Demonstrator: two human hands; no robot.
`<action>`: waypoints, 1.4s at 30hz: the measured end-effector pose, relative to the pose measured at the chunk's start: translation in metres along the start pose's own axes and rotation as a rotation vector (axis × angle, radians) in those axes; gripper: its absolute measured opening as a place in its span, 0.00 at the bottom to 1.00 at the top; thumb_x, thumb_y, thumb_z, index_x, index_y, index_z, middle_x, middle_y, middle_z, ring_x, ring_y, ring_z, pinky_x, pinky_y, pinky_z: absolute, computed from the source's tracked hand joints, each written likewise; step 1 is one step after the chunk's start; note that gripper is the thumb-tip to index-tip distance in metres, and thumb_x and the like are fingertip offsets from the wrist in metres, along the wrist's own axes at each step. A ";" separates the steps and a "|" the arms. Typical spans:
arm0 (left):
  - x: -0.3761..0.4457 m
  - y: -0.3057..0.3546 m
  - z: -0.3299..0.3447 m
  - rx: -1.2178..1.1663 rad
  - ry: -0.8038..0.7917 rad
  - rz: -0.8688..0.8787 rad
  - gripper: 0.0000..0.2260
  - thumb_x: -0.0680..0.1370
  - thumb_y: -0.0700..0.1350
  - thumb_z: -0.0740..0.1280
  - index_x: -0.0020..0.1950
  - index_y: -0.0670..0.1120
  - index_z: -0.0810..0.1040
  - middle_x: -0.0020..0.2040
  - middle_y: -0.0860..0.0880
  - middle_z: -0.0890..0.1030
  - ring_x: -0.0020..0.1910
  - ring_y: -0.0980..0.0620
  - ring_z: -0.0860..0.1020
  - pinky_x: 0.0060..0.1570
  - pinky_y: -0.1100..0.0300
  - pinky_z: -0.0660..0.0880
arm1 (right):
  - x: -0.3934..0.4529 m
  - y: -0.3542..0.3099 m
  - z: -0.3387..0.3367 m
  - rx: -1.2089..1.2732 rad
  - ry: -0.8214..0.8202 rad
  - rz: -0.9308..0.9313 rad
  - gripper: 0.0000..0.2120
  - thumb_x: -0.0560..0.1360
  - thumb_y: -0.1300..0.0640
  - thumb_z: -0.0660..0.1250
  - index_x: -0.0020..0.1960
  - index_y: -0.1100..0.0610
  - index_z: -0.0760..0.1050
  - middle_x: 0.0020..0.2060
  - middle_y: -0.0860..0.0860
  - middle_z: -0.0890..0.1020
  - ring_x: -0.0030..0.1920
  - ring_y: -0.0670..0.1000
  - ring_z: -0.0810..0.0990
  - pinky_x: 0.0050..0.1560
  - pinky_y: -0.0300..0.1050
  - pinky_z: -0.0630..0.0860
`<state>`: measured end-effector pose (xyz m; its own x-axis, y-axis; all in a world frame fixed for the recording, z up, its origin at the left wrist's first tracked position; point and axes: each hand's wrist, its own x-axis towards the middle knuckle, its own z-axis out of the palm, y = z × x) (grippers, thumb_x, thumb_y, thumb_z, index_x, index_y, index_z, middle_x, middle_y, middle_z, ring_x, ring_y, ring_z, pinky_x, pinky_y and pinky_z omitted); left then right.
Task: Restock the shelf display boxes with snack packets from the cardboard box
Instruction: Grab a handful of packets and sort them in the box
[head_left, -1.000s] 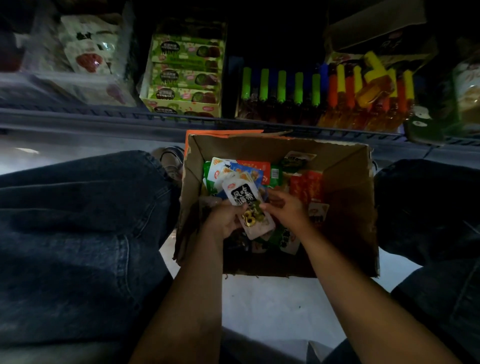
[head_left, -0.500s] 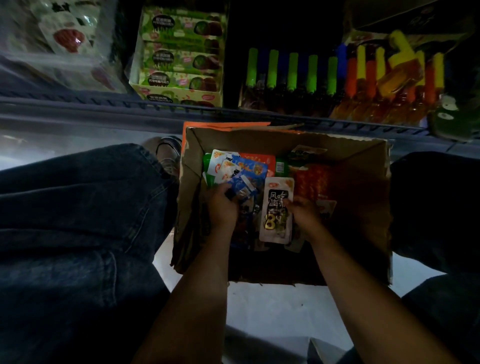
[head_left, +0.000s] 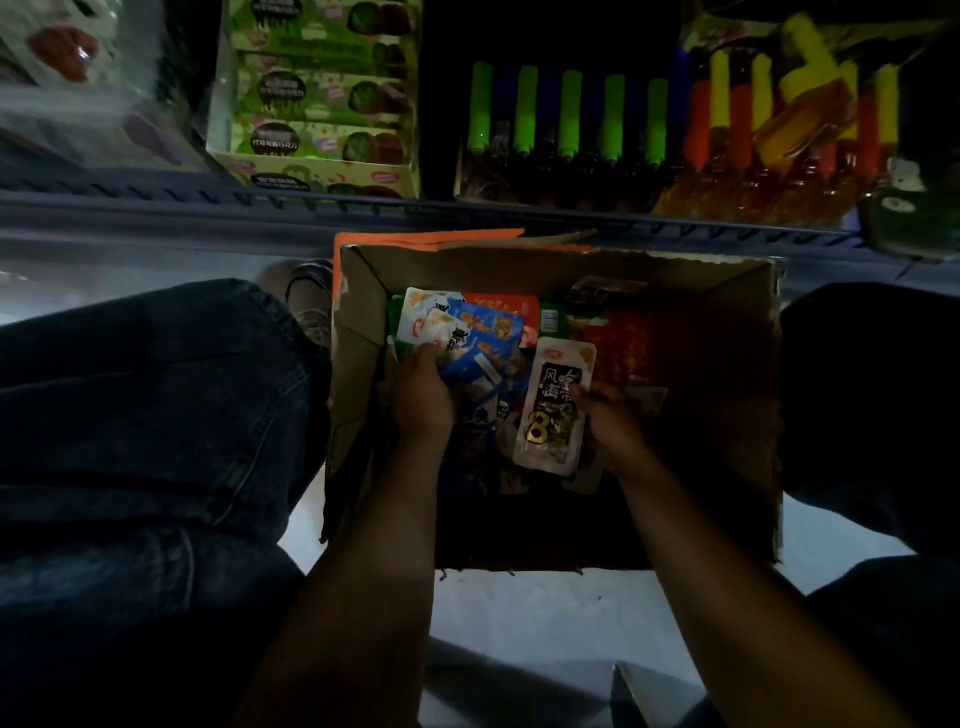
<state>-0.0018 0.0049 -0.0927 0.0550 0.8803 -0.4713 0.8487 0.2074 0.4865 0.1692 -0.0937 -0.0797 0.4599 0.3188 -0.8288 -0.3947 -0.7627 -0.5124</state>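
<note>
Two hands (head_left: 423, 400), one cardboard box (head_left: 727, 291)

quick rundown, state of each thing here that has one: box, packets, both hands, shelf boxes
cardboard box: open, flaps up, on the floor, part full of packets
white packet: pinched by the right hand, lifted over the pile
blue packets: bunched in the left hand
left hand: grips the blue packets
right hand: holds the white packet
green display box: on the shelf, open front, stocked
green-capped bottles: upright in a row

Dim, heavy shadows; wide-angle bending and blur at edges
</note>
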 end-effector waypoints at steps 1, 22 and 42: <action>0.000 0.004 -0.003 0.002 -0.029 0.000 0.15 0.78 0.41 0.65 0.64 0.44 0.75 0.64 0.42 0.74 0.64 0.44 0.71 0.59 0.59 0.65 | 0.000 0.000 -0.001 0.002 0.003 -0.003 0.02 0.76 0.56 0.66 0.45 0.50 0.77 0.52 0.56 0.82 0.53 0.59 0.81 0.59 0.61 0.75; -0.020 0.058 -0.040 -0.591 -0.287 -0.066 0.17 0.73 0.57 0.70 0.41 0.43 0.82 0.42 0.48 0.81 0.46 0.48 0.81 0.52 0.55 0.77 | -0.031 -0.038 -0.032 0.329 -0.044 -0.039 0.09 0.80 0.58 0.58 0.59 0.55 0.73 0.44 0.52 0.80 0.42 0.51 0.79 0.38 0.45 0.74; -0.043 0.077 -0.034 -0.405 -0.290 0.375 0.29 0.79 0.35 0.62 0.76 0.54 0.57 0.70 0.50 0.71 0.69 0.57 0.66 0.55 0.75 0.68 | -0.046 -0.046 -0.024 0.187 -0.171 0.014 0.13 0.79 0.63 0.60 0.63 0.64 0.72 0.50 0.58 0.80 0.47 0.56 0.79 0.52 0.53 0.76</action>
<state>0.0428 -0.0025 -0.0100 0.4994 0.7847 -0.3672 0.4803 0.1020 0.8712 0.1853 -0.0864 -0.0127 0.3179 0.4117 -0.8541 -0.5481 -0.6553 -0.5198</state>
